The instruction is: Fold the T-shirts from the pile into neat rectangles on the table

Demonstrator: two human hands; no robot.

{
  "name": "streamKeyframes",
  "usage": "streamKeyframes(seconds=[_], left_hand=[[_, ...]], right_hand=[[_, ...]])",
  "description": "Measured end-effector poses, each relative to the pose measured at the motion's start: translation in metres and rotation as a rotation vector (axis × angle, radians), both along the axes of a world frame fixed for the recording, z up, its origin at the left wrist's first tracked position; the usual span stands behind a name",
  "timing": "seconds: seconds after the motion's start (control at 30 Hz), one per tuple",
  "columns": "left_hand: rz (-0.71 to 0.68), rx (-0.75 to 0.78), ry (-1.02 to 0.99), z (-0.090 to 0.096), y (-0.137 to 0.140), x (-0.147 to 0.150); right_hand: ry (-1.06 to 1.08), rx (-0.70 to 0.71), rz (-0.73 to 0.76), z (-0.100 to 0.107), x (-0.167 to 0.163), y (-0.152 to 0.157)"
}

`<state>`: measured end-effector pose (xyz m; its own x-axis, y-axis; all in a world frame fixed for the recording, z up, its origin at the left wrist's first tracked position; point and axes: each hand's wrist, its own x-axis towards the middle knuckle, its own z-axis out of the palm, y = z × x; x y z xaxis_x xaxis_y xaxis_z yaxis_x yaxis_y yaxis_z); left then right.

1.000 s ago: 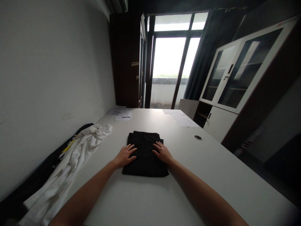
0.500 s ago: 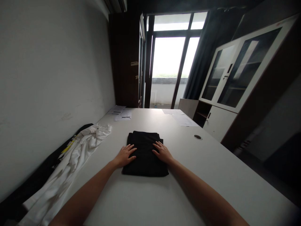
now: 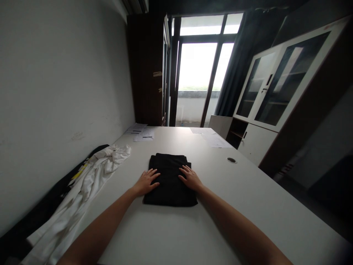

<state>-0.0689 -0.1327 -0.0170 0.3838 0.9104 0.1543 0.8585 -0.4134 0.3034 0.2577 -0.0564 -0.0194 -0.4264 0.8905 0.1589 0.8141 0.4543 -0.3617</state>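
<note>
A black garment [image 3: 171,191], folded into a flat, roughly rectangular stack, lies on the white table [image 3: 154,235] in front of me. Its exact kind cannot be made out. My left hand [image 3: 146,181] rests flat over its left edge, fingers spread. Across from it, my right hand [image 3: 191,178] lies on the right edge with the fingers stretched out toward the middle. Neither hand grips the cloth. Smaller layers of the fold show at the far end of the stack.
Along the left edge lies a crumpled white cloth [image 3: 93,176] beside dark fabric with a yellow patch. Paper sheets [image 3: 145,134] and more sheets [image 3: 216,140] lie at the far end. A round cable hole [image 3: 232,160] is at right. Beyond stands a white cabinet [image 3: 257,143].
</note>
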Motion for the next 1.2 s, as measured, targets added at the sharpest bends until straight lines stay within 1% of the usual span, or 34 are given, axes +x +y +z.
streamKeyframes(seconds=[0.6, 1.0, 1.2], left_hand=[[-0.01, 0.005, -0.007, -0.0022, 0.0019, -0.0018], [-0.001, -0.021, 0.001, 0.0009, -0.0001, -0.0007], [-0.002, -0.026, 0.008, 0.0022, -0.0004, 0.0001]], right_hand=[[-0.008, 0.024, 0.003, -0.0027, 0.0006, 0.0023], [-0.029, 0.022, 0.003, 0.0006, 0.0008, 0.0001], [-0.019, 0.027, -0.001, -0.0013, 0.0005, 0.0005]])
